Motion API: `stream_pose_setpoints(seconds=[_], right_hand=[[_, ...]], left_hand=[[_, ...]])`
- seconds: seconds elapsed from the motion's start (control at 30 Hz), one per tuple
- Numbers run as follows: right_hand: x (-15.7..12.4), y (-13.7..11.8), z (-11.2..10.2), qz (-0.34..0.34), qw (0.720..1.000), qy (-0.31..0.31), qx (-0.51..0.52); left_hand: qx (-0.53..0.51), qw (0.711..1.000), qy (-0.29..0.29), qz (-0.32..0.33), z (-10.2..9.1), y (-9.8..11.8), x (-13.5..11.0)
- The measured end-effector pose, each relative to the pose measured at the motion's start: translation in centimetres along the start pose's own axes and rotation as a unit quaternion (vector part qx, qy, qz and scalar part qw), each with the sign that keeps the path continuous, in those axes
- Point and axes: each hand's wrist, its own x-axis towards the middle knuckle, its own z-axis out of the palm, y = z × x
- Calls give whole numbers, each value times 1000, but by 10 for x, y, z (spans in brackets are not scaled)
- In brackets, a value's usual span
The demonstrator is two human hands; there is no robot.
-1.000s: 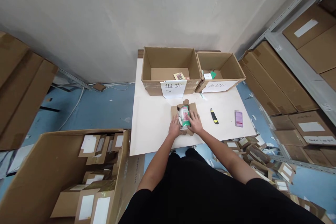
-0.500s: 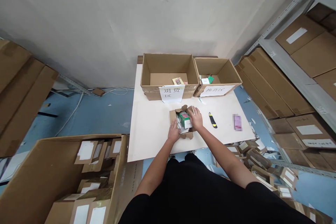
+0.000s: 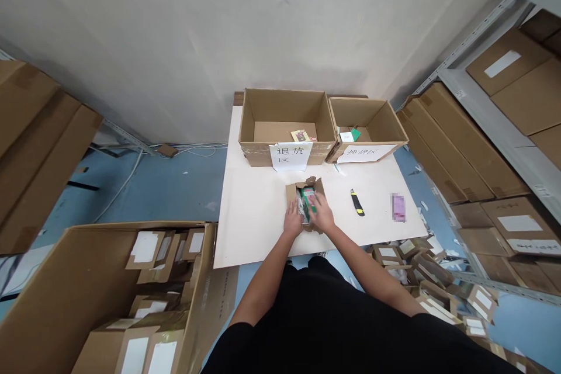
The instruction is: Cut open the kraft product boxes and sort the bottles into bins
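A small opened cardboard box (image 3: 291, 191) with torn flaps stands on the white table in front of me. Inside it lies a green-and-white package (image 3: 307, 191), partly covered by my fingers, with some whitish material beside it. My left hand (image 3: 293, 220) grips the box at its near left side, fingers bent over the edge. From the right, my right hand (image 3: 322, 213) reaches over the box wall, its fingers curled onto the green package. To the right of the box lies a yellow-and-black utility knife (image 3: 357, 203).
Behind stand two open cartons with handwritten paper signs, a larger one (image 3: 256, 155) and a smaller one (image 3: 390, 151), holding small packages. A blurred purple item (image 3: 398, 208) lies at the table's right. A big carton of boxes (image 3: 100, 227) is lower left; shelves (image 3: 482, 93) line the right.
My right hand has moved from the box's right flap inward over the green package, which now sits lower and more covered. My left hand stays at the box's left side. The view shifted slightly.
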Motion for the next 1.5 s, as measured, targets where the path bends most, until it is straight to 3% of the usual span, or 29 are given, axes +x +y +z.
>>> stream_pose_setpoints(seconds=[0.2,0.43,0.6,0.8,0.97,1.13,1.2,1.3,1.43,1.5], right_hand=[[-28,-5,33,90,984,-119,-100],[-14,-16,32,88,982,-124,-116],[12,-31,6,49,994,-25,-90],[50,-48,-45,-28,995,69,-62],[68,-55,-92,-40,992,111,-37],[74,-32,-119,35,995,84,-26],[75,-15,-114,66,996,47,-37],[78,9,-90,94,994,-37,-49],[78,35,-47,92,979,-179,-27],[73,44,-33,85,976,-202,-2]], left_hand=[[-3,1000,13,7,6,1,4],[16,1000,17,0,8,2,3],[25,999,47,-5,15,-6,1],[19,992,118,30,18,-21,5],[31,992,123,29,-5,-41,-3],[43,991,123,-18,-43,-79,-29],[45,992,116,-24,-55,-94,-41],[45,993,107,-20,-67,-109,-56],[52,994,87,-26,-71,-109,-67],[58,995,73,-45,-71,-105,-71]])
